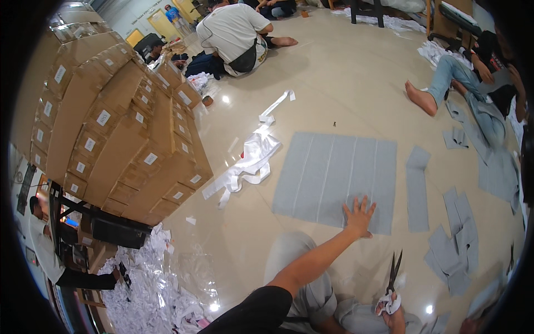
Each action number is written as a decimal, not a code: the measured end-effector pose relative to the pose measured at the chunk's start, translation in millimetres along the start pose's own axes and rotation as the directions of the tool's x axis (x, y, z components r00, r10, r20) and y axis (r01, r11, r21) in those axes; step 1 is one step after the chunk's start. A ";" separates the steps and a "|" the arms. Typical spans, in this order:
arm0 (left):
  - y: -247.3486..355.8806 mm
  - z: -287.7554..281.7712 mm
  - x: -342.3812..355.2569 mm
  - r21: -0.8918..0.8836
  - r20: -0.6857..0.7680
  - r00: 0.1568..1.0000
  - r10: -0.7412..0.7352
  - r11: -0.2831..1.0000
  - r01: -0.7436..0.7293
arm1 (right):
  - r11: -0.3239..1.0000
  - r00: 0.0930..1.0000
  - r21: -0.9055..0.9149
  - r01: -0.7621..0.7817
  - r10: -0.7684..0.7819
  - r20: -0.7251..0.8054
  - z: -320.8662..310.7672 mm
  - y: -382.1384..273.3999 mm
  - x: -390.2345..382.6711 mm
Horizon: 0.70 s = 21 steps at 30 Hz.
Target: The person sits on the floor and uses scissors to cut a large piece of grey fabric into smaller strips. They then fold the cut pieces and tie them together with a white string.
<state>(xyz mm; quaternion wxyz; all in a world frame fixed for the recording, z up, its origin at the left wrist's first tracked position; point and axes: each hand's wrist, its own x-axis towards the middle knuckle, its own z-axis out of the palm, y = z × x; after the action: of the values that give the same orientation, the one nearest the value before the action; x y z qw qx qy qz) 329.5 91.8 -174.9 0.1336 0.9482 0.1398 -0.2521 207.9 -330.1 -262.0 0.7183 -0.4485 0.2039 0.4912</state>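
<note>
My left hand [360, 218] lies flat with its fingers spread on the near right part of a grey cloth sheet [334, 181]. Pale parallel lines run across this sheet, which is spread out on the floor. Down at the lower right, my right hand [394, 318] is closed round the handles of dark scissors [394, 273]. White wrapping covers those handles, and the blades point away from me, slightly apart. A narrow grey cloth strip [418, 192] lies just right of the sheet.
Stacked cardboard boxes [119, 150] rise at the left, above a heap of white scraps [150, 284]. White satin-like strips [258, 150] lie left of the sheet. Grey offcuts [459, 239] are scattered at right. People sit on the tiled floor, one in a white shirt [231, 30].
</note>
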 end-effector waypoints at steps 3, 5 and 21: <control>2.0 -0.7 1.2 -0.012 -0.008 1.000 0.005 1.000 -0.005 | 0.998 1.000 -0.053 0.019 -0.020 -0.019 -3.1 -5.9 -1.7; 2.5 3.5 3.7 -0.018 -0.031 0.999 0.014 1.000 -0.015 | 0.996 0.999 -0.082 0.020 -0.022 -0.025 3.6 -7.4 -3.3; 45.6 -107.7 -76.3 -0.729 -0.260 0.814 0.520 0.447 -0.518 | 0.982 0.998 -0.185 0.048 -0.052 -0.018 16.7 -10.2 -19.1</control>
<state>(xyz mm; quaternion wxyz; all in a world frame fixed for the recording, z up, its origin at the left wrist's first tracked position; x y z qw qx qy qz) 328.5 69.4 -37.1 0.5969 0.7915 -0.0627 -0.1148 206.2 -327.2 -234.9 0.6836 -0.5234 0.1543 0.4847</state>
